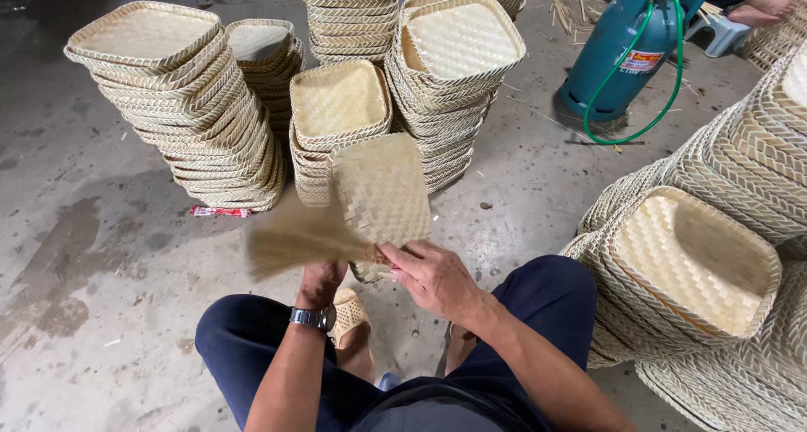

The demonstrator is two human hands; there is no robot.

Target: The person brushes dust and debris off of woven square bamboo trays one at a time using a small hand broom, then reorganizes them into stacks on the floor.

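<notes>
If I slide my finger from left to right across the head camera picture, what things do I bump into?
Tall leaning stack of woven trays → small red wrapper on the floor → left hand holding a blurred straw brush → right hand on a woven tray → teal gas cylinder → big pile of woven trays.

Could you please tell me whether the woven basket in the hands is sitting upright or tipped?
Tipped: the woven basket is held off the floor with its underside facing the camera, gripped by the right hand.
</notes>
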